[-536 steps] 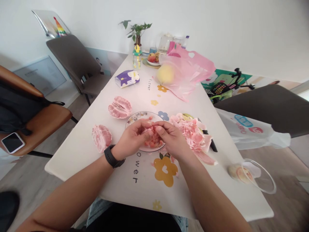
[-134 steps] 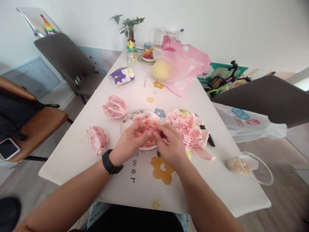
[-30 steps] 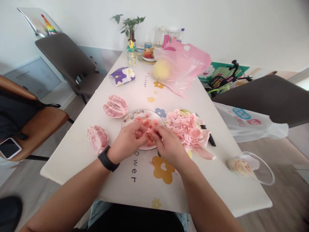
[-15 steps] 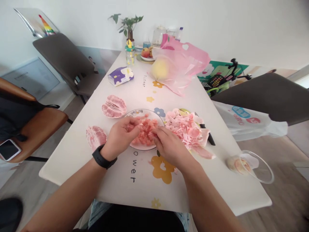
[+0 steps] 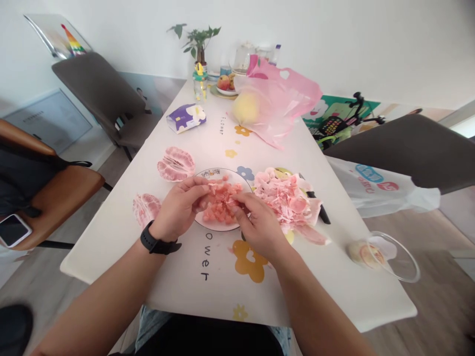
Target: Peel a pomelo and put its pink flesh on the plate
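Pink pomelo pulp lies in a heap on a white plate with a dark rim and cartoon figures. Over the plate's left side is my left hand, its fingers curled and pressed together; what they pinch is hidden. My right hand is at the plate's right side, thumb and fingertips closed on a bit of pomelo by the pulp. One peeled pomelo chunk rests behind my left hand. Another peeled chunk is partly covered by that hand.
Right of the plate is a pile of pomelo peel and membrane, with a black-handled knife beside it. A clear container stands at the right edge. Farther back are a tissue pack and a pink bag holding a yellow pomelo.
My left hand has moved left, away from my right hand, uncovering more of the pulp. My right hand stays at the plate's right side. Earlier, both hands' fingertips met over the plate.
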`<action>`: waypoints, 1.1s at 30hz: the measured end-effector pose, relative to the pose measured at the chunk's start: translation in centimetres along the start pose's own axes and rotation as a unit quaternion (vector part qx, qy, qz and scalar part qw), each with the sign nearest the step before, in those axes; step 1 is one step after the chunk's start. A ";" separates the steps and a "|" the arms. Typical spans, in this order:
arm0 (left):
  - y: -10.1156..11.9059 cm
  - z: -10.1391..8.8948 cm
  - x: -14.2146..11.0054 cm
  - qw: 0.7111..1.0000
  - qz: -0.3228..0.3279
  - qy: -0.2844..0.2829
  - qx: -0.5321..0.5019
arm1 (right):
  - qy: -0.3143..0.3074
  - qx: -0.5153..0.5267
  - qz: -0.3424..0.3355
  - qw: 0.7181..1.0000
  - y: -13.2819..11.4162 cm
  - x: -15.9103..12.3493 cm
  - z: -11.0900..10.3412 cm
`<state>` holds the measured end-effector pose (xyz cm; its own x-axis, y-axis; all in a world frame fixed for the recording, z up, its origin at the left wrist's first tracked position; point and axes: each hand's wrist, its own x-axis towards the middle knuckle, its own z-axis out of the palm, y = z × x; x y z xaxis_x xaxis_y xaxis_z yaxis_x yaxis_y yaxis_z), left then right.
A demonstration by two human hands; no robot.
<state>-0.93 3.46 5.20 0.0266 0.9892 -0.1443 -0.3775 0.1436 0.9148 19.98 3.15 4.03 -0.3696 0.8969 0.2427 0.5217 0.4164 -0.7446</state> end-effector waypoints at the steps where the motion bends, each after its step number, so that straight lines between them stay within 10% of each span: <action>1: 0.0 0.0 0.0 1.000 0.000 -0.001 0.001 | -0.003 -0.001 0.001 1.000 0.0 0.0 0.1; 14: -1.0 0.8 -0.7 0.993 -0.028 -0.098 0.061 | 0.045 0.043 -0.028 0.998 -0.7 0.4 0.5; 33: -1.4 1.1 -0.7 0.960 -0.034 -0.057 0.273 | 0.020 -0.202 -0.102 0.974 0.3 0.5 1.3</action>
<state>0.59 2.54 4.40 0.1463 0.9695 -0.1968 0.1686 0.1716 0.9706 18.93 3.58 3.09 -0.4709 0.7916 0.3892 0.7040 0.6032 -0.3750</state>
